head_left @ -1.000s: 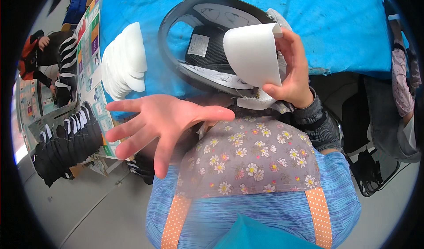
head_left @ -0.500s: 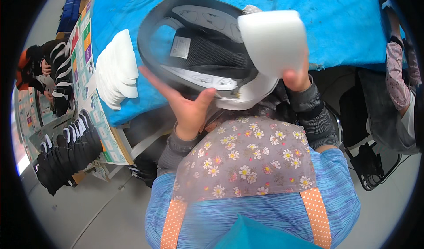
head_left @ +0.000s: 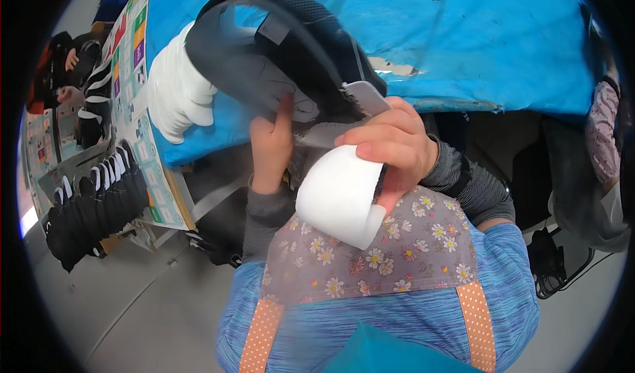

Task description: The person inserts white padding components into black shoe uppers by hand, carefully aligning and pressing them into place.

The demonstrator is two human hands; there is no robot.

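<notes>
A black shoe upper [head_left: 311,48] with a mesh outside and printed white lining hangs at the edge of the blue-covered table. My left hand [head_left: 272,144] grips its near left side, the thumb against the lining and the other fingers partly hidden. A smooth white curved stiffener piece [head_left: 337,197] is bent over at the upper's near end. My right hand [head_left: 400,144] is closed on this piece, its fingertips pressing the piece's upper edge beside the upper's pale flap [head_left: 367,98]. A stack of similar white pieces [head_left: 175,85] lies on the table to the left.
Blue sheeting [head_left: 489,42] covers the table, with a worn patch near its front edge. At the left, several black uppers [head_left: 99,207] stand in a row by a board with printed cards [head_left: 155,174]. One person works at far left; another's sleeve [head_left: 600,131] shows at far right.
The white piece has come down from beside the upper and is now bent at its near end. The upper has tilted and moved left and away; my right hand has moved left and lower.
</notes>
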